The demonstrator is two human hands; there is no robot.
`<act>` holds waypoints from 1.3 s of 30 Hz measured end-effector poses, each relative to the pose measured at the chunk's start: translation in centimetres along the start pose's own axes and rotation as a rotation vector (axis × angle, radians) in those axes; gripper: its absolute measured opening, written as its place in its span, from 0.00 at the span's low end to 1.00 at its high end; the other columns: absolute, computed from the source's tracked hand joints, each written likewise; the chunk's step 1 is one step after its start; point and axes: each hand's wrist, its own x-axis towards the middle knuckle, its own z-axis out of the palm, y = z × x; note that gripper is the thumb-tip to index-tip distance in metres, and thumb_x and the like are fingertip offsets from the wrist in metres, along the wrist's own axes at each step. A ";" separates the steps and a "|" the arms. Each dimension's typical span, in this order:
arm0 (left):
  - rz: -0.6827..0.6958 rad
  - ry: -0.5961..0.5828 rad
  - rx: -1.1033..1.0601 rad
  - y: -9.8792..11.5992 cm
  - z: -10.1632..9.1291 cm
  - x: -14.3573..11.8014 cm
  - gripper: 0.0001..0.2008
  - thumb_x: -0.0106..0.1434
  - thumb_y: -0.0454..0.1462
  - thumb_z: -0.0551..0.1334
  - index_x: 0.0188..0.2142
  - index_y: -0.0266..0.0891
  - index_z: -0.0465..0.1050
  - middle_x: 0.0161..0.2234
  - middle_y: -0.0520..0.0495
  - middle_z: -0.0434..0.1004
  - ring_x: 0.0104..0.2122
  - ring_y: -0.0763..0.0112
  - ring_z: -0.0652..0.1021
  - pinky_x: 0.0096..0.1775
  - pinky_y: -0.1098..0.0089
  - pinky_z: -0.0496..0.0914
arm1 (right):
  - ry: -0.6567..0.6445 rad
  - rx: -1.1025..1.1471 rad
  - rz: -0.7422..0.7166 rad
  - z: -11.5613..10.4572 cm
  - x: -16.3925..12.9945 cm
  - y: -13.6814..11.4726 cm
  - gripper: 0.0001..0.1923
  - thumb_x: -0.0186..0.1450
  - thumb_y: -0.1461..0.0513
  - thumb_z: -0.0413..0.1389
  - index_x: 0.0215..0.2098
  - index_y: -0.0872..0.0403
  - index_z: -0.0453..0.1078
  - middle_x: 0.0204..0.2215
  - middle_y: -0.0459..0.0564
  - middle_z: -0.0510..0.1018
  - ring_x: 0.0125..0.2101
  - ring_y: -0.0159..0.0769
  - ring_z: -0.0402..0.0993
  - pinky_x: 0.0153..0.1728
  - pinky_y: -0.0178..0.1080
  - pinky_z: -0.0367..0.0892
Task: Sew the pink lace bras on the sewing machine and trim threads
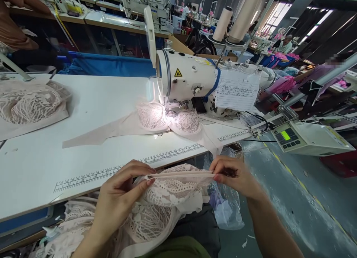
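A pale pink lace bra point(175, 191) hangs between my hands over my lap, in front of the table edge. My left hand point(119, 194) pinches one end of its narrow edge band. The other end is gripped by my right hand point(231, 174), fingers and thumb closed, so the band runs nearly straight between them. Just beyond, a second lace bra point(185, 122) lies on the table with its middle under the lit needle area of the white sewing machine point(186, 74). Its wing stretches out flat to the left.
More lace bras lie at the table's left point(33, 105) and in a pile point(72, 221) below its edge. A ruler strip point(125, 167) runs along the white tabletop point(106, 98). A control box point(312, 137) stands right. Thread cones point(223, 23) rise behind; people work in the background.
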 end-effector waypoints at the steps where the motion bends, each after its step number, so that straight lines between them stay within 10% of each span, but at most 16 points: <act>1: 0.014 0.011 0.017 0.0 0.1 0.0 0.08 0.64 0.31 0.65 0.37 0.48 0.78 0.37 0.52 0.78 0.39 0.71 0.76 0.38 0.75 0.70 | 0.032 -0.022 -0.006 0.1 0.0 0.0 0.11 0.66 0.59 0.62 0.27 0.54 0.74 0.30 0.50 0.76 0.21 0.26 0.63 0.21 0.32 0.59; 12: -0.084 0.204 0.072 0.0 1.4 -0.4 0.03 0.62 0.39 0.67 0.32 0.44 0.78 0.35 0.49 0.76 0.32 0.67 0.73 0.28 0.70 0.64 | 0.331 -0.174 -0.029 2.3 -0.2 1.0 0.09 0.66 0.61 0.61 0.30 0.51 0.66 0.27 0.45 0.75 0.20 0.27 0.63 0.20 0.32 0.58; 21: -0.120 0.194 -0.060 -0.6 2.0 -0.1 0.01 0.60 0.37 0.69 0.32 0.45 0.80 0.35 0.49 0.76 0.35 0.66 0.75 0.31 0.70 0.67 | 0.287 -0.263 -0.030 1.4 0.6 0.0 0.05 0.67 0.62 0.60 0.32 0.51 0.76 0.26 0.46 0.74 0.22 0.29 0.64 0.22 0.34 0.58; 26: -0.035 0.079 -0.179 -1.4 1.3 0.4 0.03 0.62 0.34 0.68 0.33 0.45 0.79 0.36 0.48 0.76 0.40 0.67 0.76 0.41 0.71 0.72 | 0.186 -0.145 -0.024 -1.0 0.9 -1.1 0.07 0.65 0.60 0.63 0.29 0.52 0.75 0.25 0.46 0.72 0.22 0.29 0.60 0.21 0.35 0.53; 32: -0.059 -0.458 -0.007 1.6 1.8 2.4 0.19 0.62 0.38 0.68 0.53 0.47 0.72 0.54 0.41 0.71 0.54 0.58 0.72 0.54 0.62 0.69 | -0.014 -0.166 -0.085 -0.6 2.1 -3.7 0.07 0.64 0.61 0.63 0.28 0.51 0.74 0.23 0.46 0.73 0.25 0.33 0.64 0.24 0.36 0.57; 39: 0.067 -0.392 -0.010 3.5 6.7 2.7 0.12 0.70 0.34 0.55 0.29 0.40 0.68 0.31 0.49 0.70 0.32 0.71 0.73 0.34 0.73 0.67 | -0.079 -0.367 -0.103 2.5 2.6 -3.7 0.05 0.65 0.62 0.62 0.32 0.51 0.70 0.27 0.44 0.75 0.29 0.32 0.68 0.30 0.35 0.60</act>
